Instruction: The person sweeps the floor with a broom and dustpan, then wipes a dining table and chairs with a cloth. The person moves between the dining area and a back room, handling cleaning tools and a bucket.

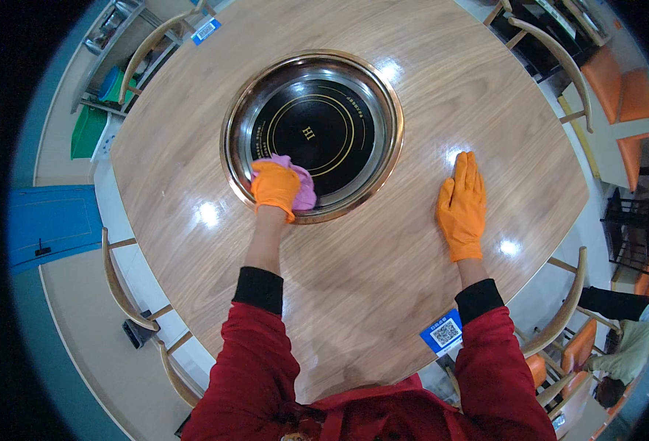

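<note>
My left hand (275,187), in an orange rubber glove, grips a crumpled pink cloth (305,190). It presses the cloth against the near-left inner wall of a round metal well (316,216) with a copper-coloured rim. At the bottom of this well lies a black induction hob plate (324,132) with gold rings and printed writing. My right hand (462,206), gloved the same way, rests palm down on the wood-grain tabletop (368,275) to the right of the well. Its fingers are stretched out and it holds nothing.
Blue cards with printed codes are stuck near the table's edge, one by my right forearm (441,332), another at the far left (206,31). Wooden chairs (564,297) surround the table. A person (622,347) is at the lower right. Shelving with a green bin (88,132) stands left.
</note>
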`<state>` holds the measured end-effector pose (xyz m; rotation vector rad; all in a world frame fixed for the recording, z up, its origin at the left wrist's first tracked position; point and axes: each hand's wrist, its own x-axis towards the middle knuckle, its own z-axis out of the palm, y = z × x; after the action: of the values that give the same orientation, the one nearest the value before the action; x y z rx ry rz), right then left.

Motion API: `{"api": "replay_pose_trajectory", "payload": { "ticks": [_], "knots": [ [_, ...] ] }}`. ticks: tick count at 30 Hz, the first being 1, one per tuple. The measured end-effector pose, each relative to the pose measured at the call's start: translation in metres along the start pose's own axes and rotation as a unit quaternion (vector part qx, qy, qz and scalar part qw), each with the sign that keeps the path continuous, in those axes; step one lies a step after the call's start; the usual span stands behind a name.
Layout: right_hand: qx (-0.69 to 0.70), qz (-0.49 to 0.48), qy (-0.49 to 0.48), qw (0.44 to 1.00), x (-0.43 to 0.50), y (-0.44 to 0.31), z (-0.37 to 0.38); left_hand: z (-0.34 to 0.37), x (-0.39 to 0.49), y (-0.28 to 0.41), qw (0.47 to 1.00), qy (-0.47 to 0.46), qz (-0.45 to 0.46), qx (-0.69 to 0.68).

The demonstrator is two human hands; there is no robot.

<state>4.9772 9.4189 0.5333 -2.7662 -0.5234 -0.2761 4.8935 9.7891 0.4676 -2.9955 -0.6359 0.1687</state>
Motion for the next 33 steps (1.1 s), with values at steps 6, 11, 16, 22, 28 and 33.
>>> {"api": "replay_pose_trajectory", "payload": {
  "ticks": [6, 11, 16, 22, 28, 33],
  "knots": [
    [-0.001, 0.006, -0.002, 1.0, 0.0, 0.001, 0.001, -0.035, -0.025, 0.078, 0.9, -0.169, -0.028, -0.401],
    [-0.015, 0.003, -0.002, 1.0, 0.001, 0.003, 0.002, -0.045, 0.009, 0.137, 0.856, -0.111, 0.075, -0.499],
    [-0.018, 0.002, -0.005, 1.0, 0.0, 0.005, 0.005, -0.017, 0.083, 0.187, 0.736, -0.028, 0.011, -0.677],
    [0.007, 0.0, 0.0, 1.0, 0.001, 0.003, 0.004, -0.031, 0.035, 0.13, 0.696, -0.231, 0.136, -0.667],
    [0.001, -0.001, 0.0, 1.0, 0.001, 0.001, 0.003, -0.069, -0.023, -0.024, 0.731, -0.288, 0.173, -0.594],
    [-0.009, -0.001, 0.001, 1.0, 0.001, 0.001, 0.003, -0.017, 0.025, -0.095, 0.805, -0.066, 0.014, -0.589]
  ]
}}
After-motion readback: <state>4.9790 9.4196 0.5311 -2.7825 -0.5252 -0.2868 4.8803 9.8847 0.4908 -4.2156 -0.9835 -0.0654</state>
